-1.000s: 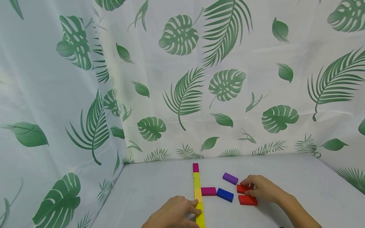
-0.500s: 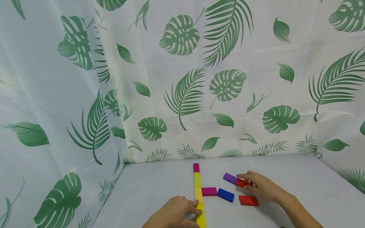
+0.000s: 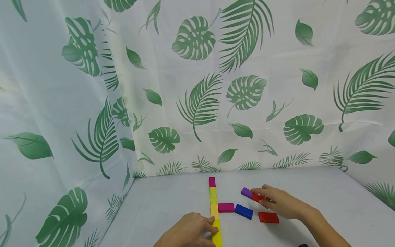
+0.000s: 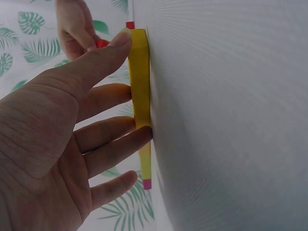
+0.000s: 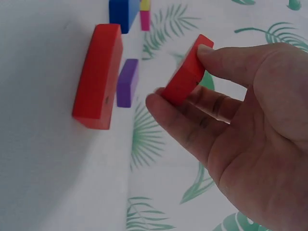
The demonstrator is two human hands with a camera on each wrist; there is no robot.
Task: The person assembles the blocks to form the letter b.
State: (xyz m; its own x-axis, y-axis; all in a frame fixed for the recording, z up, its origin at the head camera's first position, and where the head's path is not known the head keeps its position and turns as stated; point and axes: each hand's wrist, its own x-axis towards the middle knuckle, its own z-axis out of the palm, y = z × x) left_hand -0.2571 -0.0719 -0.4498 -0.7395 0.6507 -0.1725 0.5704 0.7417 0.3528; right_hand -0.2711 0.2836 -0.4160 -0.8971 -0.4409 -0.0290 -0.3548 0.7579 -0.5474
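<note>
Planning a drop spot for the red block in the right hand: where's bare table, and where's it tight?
Bare table lies right of the right hand, and between the yellow row and the left curtain. It is crowded between the row and the hand: magenta block, blue block, purple block, loose red block.

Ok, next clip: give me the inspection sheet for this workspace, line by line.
Surface: pale grey table.
Job's things: row of yellow blocks with a magenta end block; lifted red block.
Clutter: flat red block, purple block, blue block, loose magenta block.
Hands: left hand touches the yellow row with straight fingers; right hand pinches the lifted red block.
Cables: nothing seen.
Surroundings: leaf-print curtain behind and left.
</note>
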